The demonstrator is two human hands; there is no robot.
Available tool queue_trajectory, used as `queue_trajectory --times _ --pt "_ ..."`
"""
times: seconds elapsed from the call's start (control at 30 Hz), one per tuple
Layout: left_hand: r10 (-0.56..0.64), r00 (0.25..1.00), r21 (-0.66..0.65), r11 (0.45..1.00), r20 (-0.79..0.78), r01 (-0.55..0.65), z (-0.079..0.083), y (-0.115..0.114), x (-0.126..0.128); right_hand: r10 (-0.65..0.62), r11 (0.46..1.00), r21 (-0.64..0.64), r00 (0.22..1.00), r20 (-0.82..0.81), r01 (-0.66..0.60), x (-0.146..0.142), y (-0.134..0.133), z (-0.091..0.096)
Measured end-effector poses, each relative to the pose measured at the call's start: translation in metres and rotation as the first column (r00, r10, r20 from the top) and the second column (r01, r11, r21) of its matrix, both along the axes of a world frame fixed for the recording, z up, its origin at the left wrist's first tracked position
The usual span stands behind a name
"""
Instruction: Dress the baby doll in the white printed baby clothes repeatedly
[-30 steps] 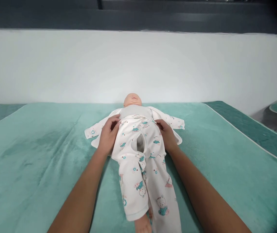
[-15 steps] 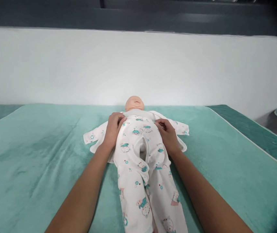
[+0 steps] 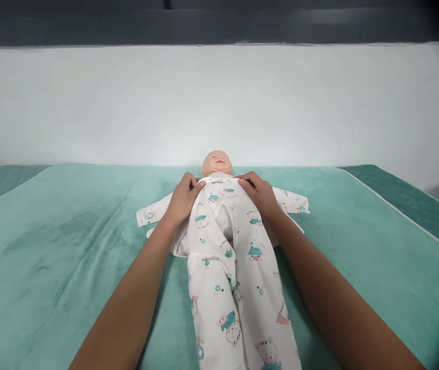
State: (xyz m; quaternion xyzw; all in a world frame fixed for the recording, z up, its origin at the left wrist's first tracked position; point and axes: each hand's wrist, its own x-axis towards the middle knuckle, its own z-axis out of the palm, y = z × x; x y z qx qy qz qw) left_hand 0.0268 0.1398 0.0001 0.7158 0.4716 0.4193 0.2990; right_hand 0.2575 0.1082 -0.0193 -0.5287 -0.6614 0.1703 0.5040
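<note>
A baby doll (image 3: 217, 162) lies on its back, head at the far end and legs toward me. It has on white printed baby pants (image 3: 219, 272) with a split crotch, their waist reaching up over its chest. Beneath the pants and the doll's upper body is a matching white printed shirt (image 3: 295, 201), sleeves spread to both sides. My left hand (image 3: 186, 198) pinches the left side of the waistband between thumb and fingers. On the other side my right hand (image 3: 258, 192) grips the waistband in the same way. The doll's feet lie beyond the lower edge of view.
A light green plush blanket (image 3: 69, 246) with some creases spreads under the doll. Darker green cloth (image 3: 407, 205) shows at the right, past a pale edging line. A white wall (image 3: 219, 103) rises right behind the doll's head.
Both hands have moved farther up the doll, drawing the pants' waist higher on its chest, near the neck. The camera view has shifted slightly.
</note>
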Motion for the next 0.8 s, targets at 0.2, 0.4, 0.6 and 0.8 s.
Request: queue_trajectory --times 0.2,0.4,0.6,0.8 --pt "0.249 0.967 0.075 0.967 -0.057 -0.244 -0.01 0.029 0.01 -0.155 0.982 -0.094 0.983 0.097 0.164 0.007 0.036 0.002" --pt "0.223 0.974 0.072 0.973 -0.042 -0.219 -0.016 0.037 0.01 -0.108 0.984 -0.134 0.991 0.081 0.119 0.006 0.049 0.0" --pt "0.024 0.999 0.09 0.996 -0.037 -0.021 -0.016 0.029 0.007 -0.016 0.999 -0.037 0.998 0.064 0.019 0.007 0.046 -0.007" --pt "-0.056 0.994 0.225 0.971 -0.097 0.076 -0.023 0.006 -0.002 0.058 0.985 0.15 0.981 0.187 -0.087 0.012 0.016 -0.013"
